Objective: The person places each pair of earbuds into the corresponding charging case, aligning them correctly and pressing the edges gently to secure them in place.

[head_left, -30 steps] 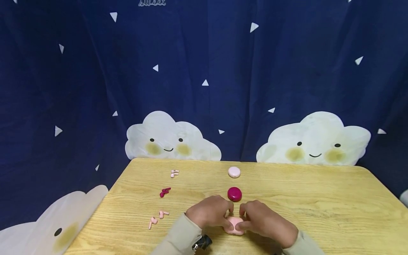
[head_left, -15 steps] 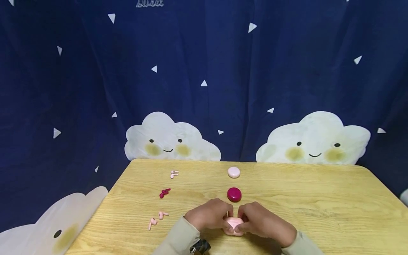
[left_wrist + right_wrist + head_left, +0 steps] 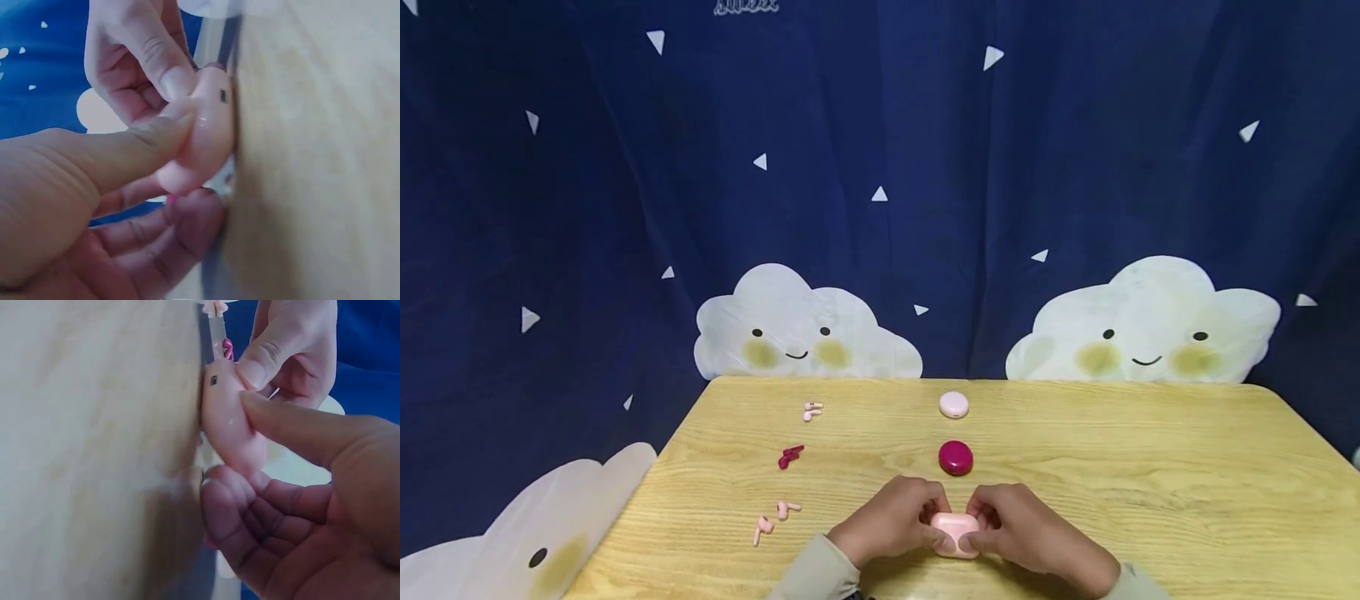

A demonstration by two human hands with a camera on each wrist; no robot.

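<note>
Both hands hold a light pink earbud case [image 3: 955, 522] low over the table's near side. My left hand [image 3: 897, 518] grips its left end, thumb on the near face and fingers on the far side. On the right end, my right hand [image 3: 1028, 527] holds it the same way. In the left wrist view, the rounded case [image 3: 211, 134] shows a small dark port, and the two thumbs almost meet on it. The right wrist view shows the case [image 3: 228, 419] close to the tabletop. I cannot tell whether its lid is raised.
Behind the hands lie a magenta round case [image 3: 956, 458] and a pale pink round case [image 3: 953, 405]. To the left are light pink earbuds [image 3: 765, 525], magenta earbuds [image 3: 790, 456] and pale pink earbuds [image 3: 812, 414]. A blue curtain [image 3: 820, 208] hangs behind the wooden table [image 3: 1150, 467].
The fingers have come down from above the case's far edge to its far side. The thumbs have shifted slightly apart toward its ends. The case stays nearly in place.
</note>
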